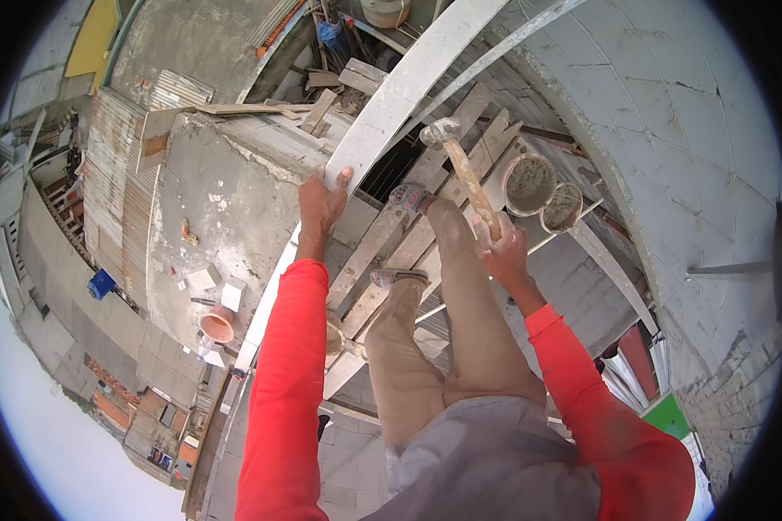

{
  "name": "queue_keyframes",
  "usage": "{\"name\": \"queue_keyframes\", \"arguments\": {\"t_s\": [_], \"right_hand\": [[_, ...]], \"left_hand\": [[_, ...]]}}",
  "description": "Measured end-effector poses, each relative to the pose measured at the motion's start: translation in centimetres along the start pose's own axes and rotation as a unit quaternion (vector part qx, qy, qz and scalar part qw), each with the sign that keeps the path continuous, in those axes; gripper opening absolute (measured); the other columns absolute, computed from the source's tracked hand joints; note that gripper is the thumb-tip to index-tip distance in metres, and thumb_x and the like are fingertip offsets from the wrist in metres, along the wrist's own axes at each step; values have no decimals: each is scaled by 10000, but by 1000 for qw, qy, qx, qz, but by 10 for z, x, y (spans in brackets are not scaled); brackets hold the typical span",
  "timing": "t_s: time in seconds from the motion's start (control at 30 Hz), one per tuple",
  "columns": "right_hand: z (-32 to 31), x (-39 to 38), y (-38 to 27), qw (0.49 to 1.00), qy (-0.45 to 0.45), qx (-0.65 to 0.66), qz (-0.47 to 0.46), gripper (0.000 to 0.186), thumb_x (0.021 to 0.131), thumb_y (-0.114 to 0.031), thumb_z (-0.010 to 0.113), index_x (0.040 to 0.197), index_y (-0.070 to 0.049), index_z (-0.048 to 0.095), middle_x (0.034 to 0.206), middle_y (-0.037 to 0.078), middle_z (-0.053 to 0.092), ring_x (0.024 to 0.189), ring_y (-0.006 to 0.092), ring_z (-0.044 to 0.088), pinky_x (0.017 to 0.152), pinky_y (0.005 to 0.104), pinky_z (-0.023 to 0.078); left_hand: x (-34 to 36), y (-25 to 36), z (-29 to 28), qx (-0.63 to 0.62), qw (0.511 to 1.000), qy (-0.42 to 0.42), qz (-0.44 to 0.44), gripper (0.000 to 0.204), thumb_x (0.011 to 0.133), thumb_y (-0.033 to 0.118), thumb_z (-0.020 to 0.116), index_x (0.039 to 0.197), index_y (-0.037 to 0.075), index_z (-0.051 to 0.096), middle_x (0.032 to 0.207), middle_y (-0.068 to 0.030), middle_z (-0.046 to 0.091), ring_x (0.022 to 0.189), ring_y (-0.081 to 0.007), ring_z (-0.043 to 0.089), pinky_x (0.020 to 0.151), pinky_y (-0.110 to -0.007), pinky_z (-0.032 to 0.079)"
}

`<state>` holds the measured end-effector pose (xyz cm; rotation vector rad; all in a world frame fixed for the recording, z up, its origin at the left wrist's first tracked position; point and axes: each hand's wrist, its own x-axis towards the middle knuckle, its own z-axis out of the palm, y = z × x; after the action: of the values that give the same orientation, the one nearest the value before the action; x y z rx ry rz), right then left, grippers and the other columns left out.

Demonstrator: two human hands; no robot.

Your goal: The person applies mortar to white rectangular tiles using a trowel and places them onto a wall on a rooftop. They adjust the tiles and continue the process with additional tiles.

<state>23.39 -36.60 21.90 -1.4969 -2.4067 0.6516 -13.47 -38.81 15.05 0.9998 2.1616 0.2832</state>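
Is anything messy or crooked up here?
Yes. Loose wood scraps lie jumbled at the far end of the scaffold planks. Brick pieces sit scattered on the concrete roof below. The right hand holds a hammer.

– What can't you make out?
– The left hand's (322, 201) palm is hidden behind the grey plank's (406, 87) edge, and the plank runs off the top.
– And the hammer (463, 169)?
– The right hand (502, 253) covers the handle's end.

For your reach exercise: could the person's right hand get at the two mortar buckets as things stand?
Probably not freely: the right hand is shut on the hammer, though the mortar buckets sit just beside it with nothing between.
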Motion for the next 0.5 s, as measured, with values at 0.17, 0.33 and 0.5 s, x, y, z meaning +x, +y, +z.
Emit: {"name": "queue_keyframes", "arguments": {"t_s": [0.17,0.33,0.5], "right_hand": [[15,62,-24,996,-33,76,-21,321,942,-292,764,980,0,638,727,188,701,642,404,711,616,505,550],[16,81,-21,992,-129,-1,-7,327,888,-249,795,979,0,602,753,224,709,655,422,713,608,497,556],[10,78,-21,988,-147,34,16,355,884,-284,784,964,-1,584,766,240,710,702,440,721,659,516,558]], "left_hand": [[1,-3,2,18,1000,7,10,709,972,585,685,1306,-41,693,1105,-342,742,1083,-492,721,959,-508,559],[-2,-3,3,-2,1000,15,23,699,982,589,666,1278,-44,704,1094,-344,743,1074,-488,725,950,-511,558],[-2,-3,2,15,1000,8,17,711,979,578,678,1288,-62,692,1132,-346,737,1103,-489,719,981,-510,553]]}}
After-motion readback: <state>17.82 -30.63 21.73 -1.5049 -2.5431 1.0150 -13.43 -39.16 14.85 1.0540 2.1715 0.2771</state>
